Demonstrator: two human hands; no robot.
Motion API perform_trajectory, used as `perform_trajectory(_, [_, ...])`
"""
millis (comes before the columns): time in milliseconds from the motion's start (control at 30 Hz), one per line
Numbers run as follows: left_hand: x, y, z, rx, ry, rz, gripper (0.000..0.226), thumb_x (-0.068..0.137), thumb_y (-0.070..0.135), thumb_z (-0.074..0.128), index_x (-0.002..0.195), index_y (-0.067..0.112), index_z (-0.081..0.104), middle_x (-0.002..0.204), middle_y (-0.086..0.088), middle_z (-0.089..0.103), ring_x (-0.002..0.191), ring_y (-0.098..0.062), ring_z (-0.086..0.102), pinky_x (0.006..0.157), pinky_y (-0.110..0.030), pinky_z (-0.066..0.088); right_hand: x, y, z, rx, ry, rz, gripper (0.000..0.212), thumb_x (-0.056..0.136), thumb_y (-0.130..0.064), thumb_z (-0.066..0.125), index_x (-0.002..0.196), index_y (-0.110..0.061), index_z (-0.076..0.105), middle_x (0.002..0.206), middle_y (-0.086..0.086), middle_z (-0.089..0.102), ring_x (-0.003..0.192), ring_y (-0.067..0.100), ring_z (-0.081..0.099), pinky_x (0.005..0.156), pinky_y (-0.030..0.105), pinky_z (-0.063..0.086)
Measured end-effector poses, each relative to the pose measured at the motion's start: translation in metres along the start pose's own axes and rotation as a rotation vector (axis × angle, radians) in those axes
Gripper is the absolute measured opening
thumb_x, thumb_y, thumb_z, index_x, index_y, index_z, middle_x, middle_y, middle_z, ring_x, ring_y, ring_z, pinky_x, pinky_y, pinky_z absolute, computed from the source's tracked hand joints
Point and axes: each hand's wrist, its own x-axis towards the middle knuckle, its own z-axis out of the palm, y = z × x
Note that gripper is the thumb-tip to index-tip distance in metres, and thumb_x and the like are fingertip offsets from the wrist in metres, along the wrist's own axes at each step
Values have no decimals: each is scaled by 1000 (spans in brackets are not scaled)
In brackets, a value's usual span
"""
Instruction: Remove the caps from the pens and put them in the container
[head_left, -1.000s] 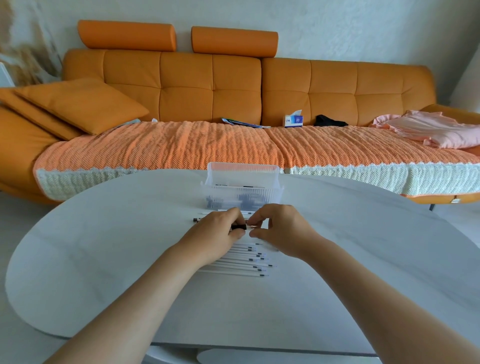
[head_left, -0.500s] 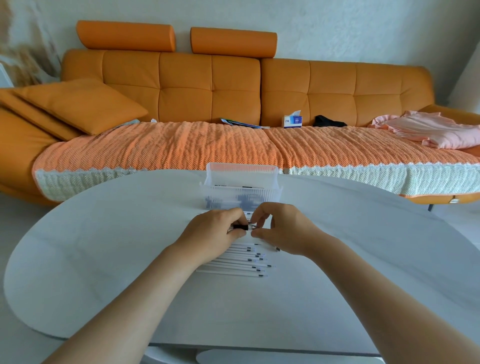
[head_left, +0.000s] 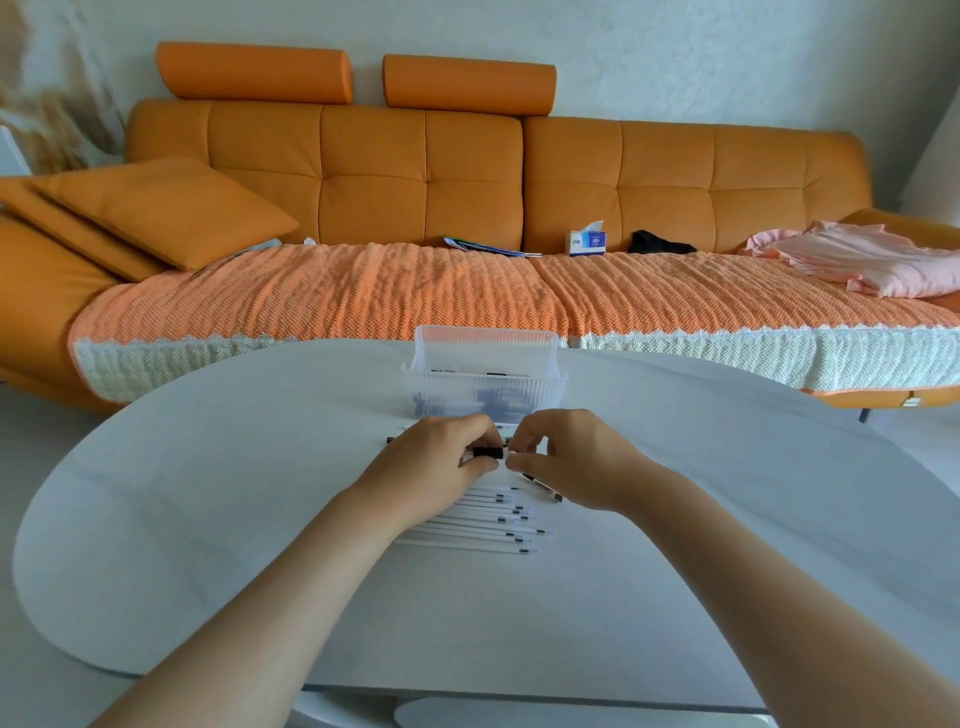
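2 hands, 1 container, 1 table, 1 sofa

There is one view only, from the camera on my head; it looks forward and down across the table, near enough that my forearms enter from the bottom corners and my left hand and right hand meet on a pen just below mid-frame. The lens is wide; it takes in the container just beyond my hands, the table's far edge, and the whole sofa against the wall behind, well apart from me; straight lines bow toward the edges of the frame.
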Motion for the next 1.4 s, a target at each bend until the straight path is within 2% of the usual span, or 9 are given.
perform_trajectory(133, [1, -3, 1, 9, 12, 14, 11, 88, 31, 68, 97, 33, 62, 95, 15, 68, 85, -3, 60, 76, -34, 53, -2, 0, -1, 26, -49, 12, 22, 95, -44, 55, 89, -31, 72, 86, -11, 68, 72, 7, 62, 68, 29, 50])
perform_trajectory(233, [2, -3, 2, 6, 9, 17, 11, 88, 30, 69, 97, 33, 62, 95, 16, 68, 86, -3, 61, 77, -35, 54, -4, 1, -1, -21, -29, -32, 16, 90, -48, 63, 99, -35, 66, 92, -17, 65, 69, 0, 57, 67, 22, 44])
perform_trajectory(333, [1, -2, 2, 15, 4, 13, 12, 89, 28, 68, 99, 32, 63, 99, 15, 68, 89, -3, 60, 79, -33, 53, -3, 2, -1, -44, -6, -43, 5, 92, -40, 63, 92, -35, 66, 89, -20, 64, 76, 2, 60, 71, 25, 49])
perform_trajectory(600, [2, -1, 4, -5, -8, 9, 15, 91, 31, 65, 106, 32, 64, 100, 15, 67, 87, -3, 59, 80, -30, 51, -6, 4, -2, -62, 11, -56, 11, 95, -38, 58, 94, -33, 68, 94, -16, 66, 68, -1, 56, 67, 23, 45])
perform_trajectory(700, [4, -1, 6, -26, -13, 54, 17, 94, 24, 61, 107, 27, 71, 98, 13, 70, 90, -5, 61, 82, -30, 50, -5, 6, -1, -40, 52, -39, 13, 94, -37, 60, 91, -29, 70, 90, -12, 67, 75, 7, 59, 72, 32, 51])
perform_trajectory(800, [6, 1, 7, -11, 27, 94, 15, 92, 22, 64, 104, 24, 73, 94, 10, 71, 87, -6, 62, 78, -28, 49, -4, 9, 1, 68, 37, -3, 15, 94, -34, 60, 83, -29, 69, 82, -6, 67, 68, 11, 58, 71, 36, 51])
perform_trajectory(967, [7, 1, 7, 20, 64, 68, 11, 93, 29, 63, 98, 24, 71, 85, 13, 64, 80, -5, 58, 72, -29, 49, -4, 13, -1, 92, 49, 44, 18, 96, -43, 56, 94, -32, 70, 90, -12, 68, 73, 7, 59, 70, 28, 49])
perform_trajectory(1200, [2, -5, 3, 229, 116, -23, 16, 97, 38, 51, 106, 37, 64, 103, 20, 66, 93, -5, 58, 68, -27, 41, -13, 24, -3, -133, -11, 131, 16, 91, -42, 60, 103, -35, 69, 95, -17, 63, 88, 4, 58, 78, 25, 51])
perform_trajectory(1400, [1, -5, 4, 222, 66, -26, 14, 96, 38, 51, 103, 37, 63, 93, 20, 64, 86, -7, 58, 64, -26, 40, -13, 27, 2, -189, -58, 128, 15, 83, -50, 68, 94, -39, 69, 94, -17, 64, 87, 4, 58, 77, 27, 52])
